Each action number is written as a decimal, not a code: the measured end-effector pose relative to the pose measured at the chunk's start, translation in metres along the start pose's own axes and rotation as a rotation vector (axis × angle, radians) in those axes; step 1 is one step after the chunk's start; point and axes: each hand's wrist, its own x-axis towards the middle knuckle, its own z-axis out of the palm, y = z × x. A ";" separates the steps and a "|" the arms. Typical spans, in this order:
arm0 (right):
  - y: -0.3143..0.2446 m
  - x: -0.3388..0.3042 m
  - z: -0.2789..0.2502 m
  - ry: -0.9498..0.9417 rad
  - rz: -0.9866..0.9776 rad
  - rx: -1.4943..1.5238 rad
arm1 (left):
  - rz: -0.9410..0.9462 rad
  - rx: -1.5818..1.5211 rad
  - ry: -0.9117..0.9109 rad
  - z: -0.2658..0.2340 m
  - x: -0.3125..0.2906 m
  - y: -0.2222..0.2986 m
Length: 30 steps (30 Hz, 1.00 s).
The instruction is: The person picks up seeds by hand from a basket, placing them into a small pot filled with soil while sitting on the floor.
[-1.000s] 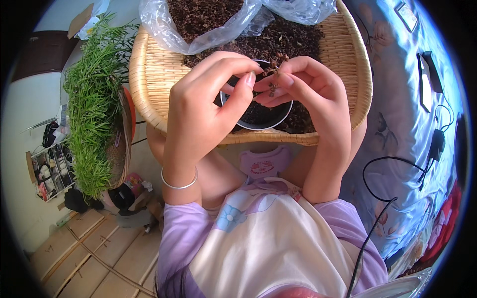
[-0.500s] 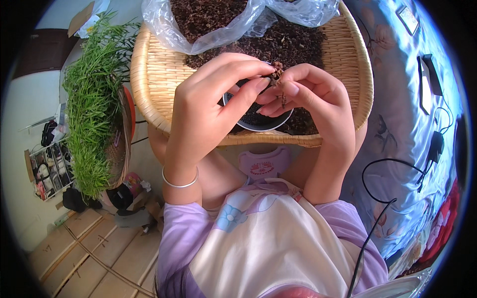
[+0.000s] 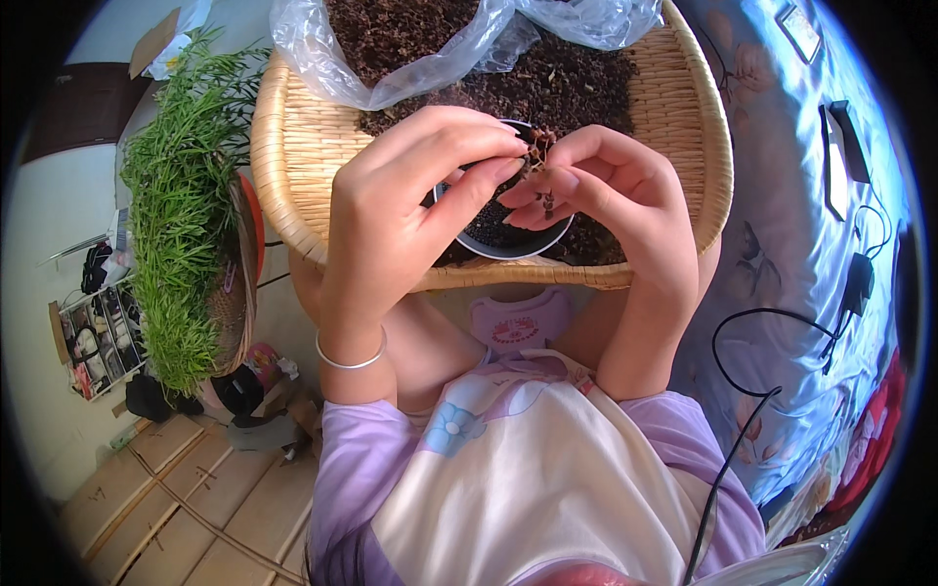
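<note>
A dried brown sprig (image 3: 539, 148), perhaps a seed head, is pinched between the fingertips of both hands. My left hand (image 3: 410, 195) grips it from the left with thumb and fingers, and my right hand (image 3: 625, 190) from the right with thumb and forefinger. Right below them a white-rimmed bowl (image 3: 520, 253) holds small dark grains (image 3: 484, 227); the fingers cover part of it. The bowl stands at the near side of a woven straw tray (image 3: 308, 146). Dried brown plant bits (image 3: 576, 93) lie heaped behind and beside it.
A clear plastic bag (image 3: 366, 90) with more brown bits lies at the tray's far side. Leafy green plants (image 3: 181, 225) lean in on the left. To the right is a blue flowered cloth (image 3: 772, 264) with a black cable (image 3: 752, 396). A pink seat (image 3: 518, 317) shows between my legs.
Both hands stay over the bowl with the sprig between them. The fingers have shifted slightly, and the whole picture has moved a little left.
</note>
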 end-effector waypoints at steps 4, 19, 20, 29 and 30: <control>0.002 0.001 -0.001 0.004 0.007 -0.048 | -0.017 0.028 -0.022 -0.001 -0.001 -0.002; 0.005 0.001 -0.001 0.020 0.009 -0.068 | -0.058 -0.031 -0.016 0.001 -0.003 -0.005; 0.005 0.001 -0.001 0.019 0.011 -0.067 | -0.059 -0.036 -0.015 0.001 -0.003 -0.005; 0.005 0.001 0.000 0.024 0.016 -0.068 | -0.065 -0.062 0.026 0.003 -0.003 -0.006; 0.005 0.001 0.000 0.027 0.021 -0.066 | -0.068 -0.064 0.032 0.003 -0.003 -0.006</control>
